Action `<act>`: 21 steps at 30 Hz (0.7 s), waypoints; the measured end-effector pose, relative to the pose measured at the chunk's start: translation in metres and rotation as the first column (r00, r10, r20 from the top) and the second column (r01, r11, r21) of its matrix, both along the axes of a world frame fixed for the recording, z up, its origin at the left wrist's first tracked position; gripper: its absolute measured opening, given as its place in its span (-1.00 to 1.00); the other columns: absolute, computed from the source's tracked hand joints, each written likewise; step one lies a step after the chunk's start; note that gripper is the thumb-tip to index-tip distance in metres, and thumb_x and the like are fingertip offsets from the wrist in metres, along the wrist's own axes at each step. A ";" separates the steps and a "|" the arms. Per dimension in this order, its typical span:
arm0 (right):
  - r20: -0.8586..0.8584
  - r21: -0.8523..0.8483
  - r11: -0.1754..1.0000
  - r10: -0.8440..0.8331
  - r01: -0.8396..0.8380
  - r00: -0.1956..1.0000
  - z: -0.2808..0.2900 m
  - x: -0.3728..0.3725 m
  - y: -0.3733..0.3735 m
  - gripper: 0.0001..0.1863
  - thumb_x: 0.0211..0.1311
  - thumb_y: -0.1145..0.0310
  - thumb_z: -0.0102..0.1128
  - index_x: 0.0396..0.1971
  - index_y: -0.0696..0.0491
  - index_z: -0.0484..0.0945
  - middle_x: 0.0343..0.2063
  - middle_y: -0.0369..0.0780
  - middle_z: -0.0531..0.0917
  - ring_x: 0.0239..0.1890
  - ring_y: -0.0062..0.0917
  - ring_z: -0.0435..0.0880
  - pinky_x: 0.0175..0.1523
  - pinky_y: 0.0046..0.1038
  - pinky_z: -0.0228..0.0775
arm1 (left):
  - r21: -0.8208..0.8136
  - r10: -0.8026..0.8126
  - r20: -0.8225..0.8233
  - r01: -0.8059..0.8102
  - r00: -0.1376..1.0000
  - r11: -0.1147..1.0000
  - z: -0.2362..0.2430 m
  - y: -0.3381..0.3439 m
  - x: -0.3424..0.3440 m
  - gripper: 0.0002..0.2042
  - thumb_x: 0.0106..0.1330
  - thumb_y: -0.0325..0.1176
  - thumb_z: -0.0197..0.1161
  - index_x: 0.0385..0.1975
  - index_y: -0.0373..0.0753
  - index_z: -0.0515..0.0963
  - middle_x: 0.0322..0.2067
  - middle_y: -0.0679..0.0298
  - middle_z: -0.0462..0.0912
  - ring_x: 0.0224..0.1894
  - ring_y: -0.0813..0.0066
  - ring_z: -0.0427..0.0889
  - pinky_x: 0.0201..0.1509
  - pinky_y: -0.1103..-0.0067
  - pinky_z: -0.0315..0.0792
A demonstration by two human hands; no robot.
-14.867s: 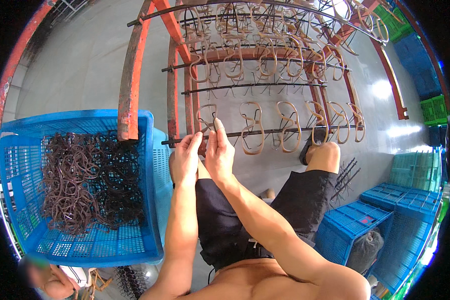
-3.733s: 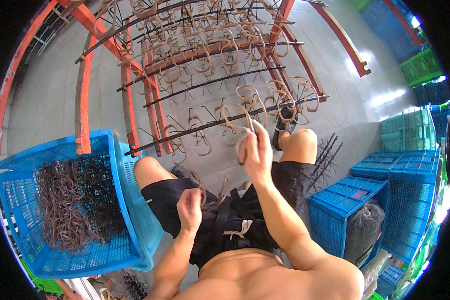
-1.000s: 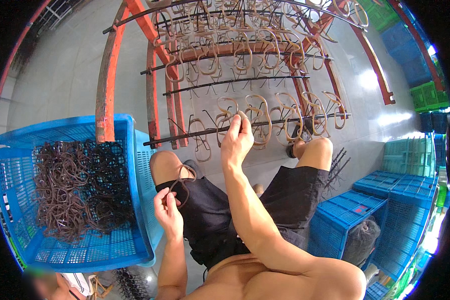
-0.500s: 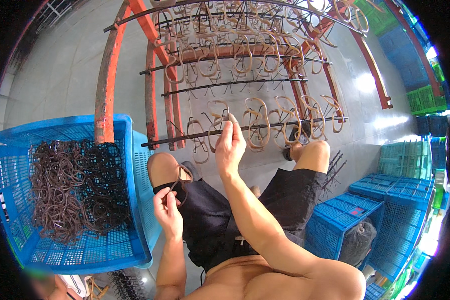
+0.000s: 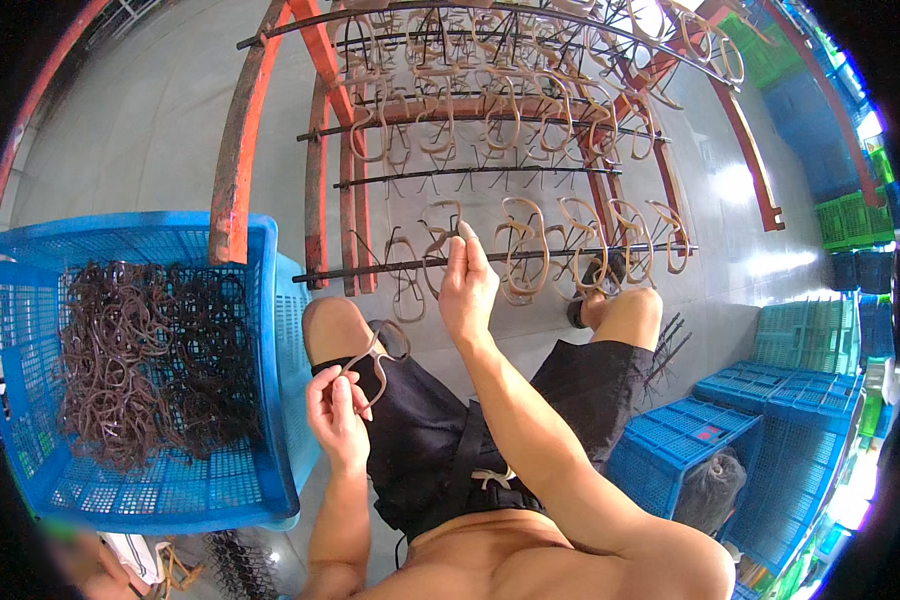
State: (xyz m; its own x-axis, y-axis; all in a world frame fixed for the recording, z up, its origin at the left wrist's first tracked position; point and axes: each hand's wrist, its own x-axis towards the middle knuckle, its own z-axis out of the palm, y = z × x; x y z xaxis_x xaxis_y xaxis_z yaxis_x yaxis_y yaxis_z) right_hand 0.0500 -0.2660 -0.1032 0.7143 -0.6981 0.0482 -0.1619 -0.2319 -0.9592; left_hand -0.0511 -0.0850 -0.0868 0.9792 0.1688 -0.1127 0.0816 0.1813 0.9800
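Note:
My left hand (image 5: 338, 415), beside my left knee, is closed on a brown eyeglass-shaped frame (image 5: 378, 352) with two loops. Reaching forward, my right hand (image 5: 468, 295) has its fingertips pinched together at a similar frame (image 5: 446, 206) on the nearest black hooked bar (image 5: 360, 272). The fingers partly hide where that frame meets the bar. Several more brown frames (image 5: 526, 250) hang along the same bar to the right, and one (image 5: 406, 275) hangs to the left of my right hand.
An orange metal rack (image 5: 245, 150) carries further bars of hanging frames. To my left stands a blue basket (image 5: 282, 370) with a tangled heap of brown frames (image 5: 120, 370). Blue crates (image 5: 680, 430) are stacked on the right, near some black hooked rods (image 5: 665, 345). Another person's arm (image 5: 95, 570) shows at lower left.
The frame in my left hand has swung up and turned, so its loops show more fully. My right hand stays at the hanging frame. The whole view has shifted slightly.

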 end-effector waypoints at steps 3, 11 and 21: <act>0.062 -0.050 0.998 0.030 -0.027 0.998 -0.005 0.001 0.002 -0.73 0.29 0.38 0.00 -0.07 0.15 0.48 -0.76 -0.16 0.39 -0.76 -0.59 0.25 -0.61 -0.56 0.20 | -0.038 0.028 -0.051 -0.030 0.998 0.999 0.001 -0.002 -0.001 -0.86 0.32 -0.45 0.04 -0.16 -0.24 0.40 -0.40 0.23 0.55 -0.60 0.70 0.41 -0.66 0.76 0.29; -0.006 -0.009 1.000 -0.002 0.002 1.000 -0.005 0.003 -0.005 -0.69 0.30 0.32 -0.01 -0.05 0.18 0.46 -0.76 -0.17 0.40 -0.73 -0.58 0.31 -0.57 -0.52 0.25 | -0.047 -0.017 -0.031 0.016 0.999 0.999 0.006 -0.007 -0.001 -0.86 0.33 -0.44 0.02 -0.17 -0.25 0.41 -0.38 0.24 0.53 -0.59 0.68 0.42 -0.67 0.75 0.26; -0.088 -0.478 0.646 0.639 -0.595 0.764 0.057 -0.083 -0.009 -0.55 0.05 0.30 0.21 -0.02 0.08 0.44 -0.09 -0.08 0.41 -0.01 -0.16 0.34 0.14 -0.20 0.08 | -0.423 -0.212 -0.162 0.127 0.964 0.897 0.039 -0.006 0.027 -0.93 0.20 -0.49 0.05 -0.36 -0.30 0.44 -0.61 0.26 0.47 -0.73 0.71 0.25 -0.67 0.80 0.11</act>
State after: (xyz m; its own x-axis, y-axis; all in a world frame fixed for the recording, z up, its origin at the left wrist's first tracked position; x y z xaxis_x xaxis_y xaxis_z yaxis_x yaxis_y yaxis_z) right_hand -0.0325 -0.2746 -0.0460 0.9493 0.0255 0.3133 0.2528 -0.6542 -0.7128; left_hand -0.0244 -0.0909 -0.0473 0.9385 -0.1001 -0.3305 0.3320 0.5247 0.7839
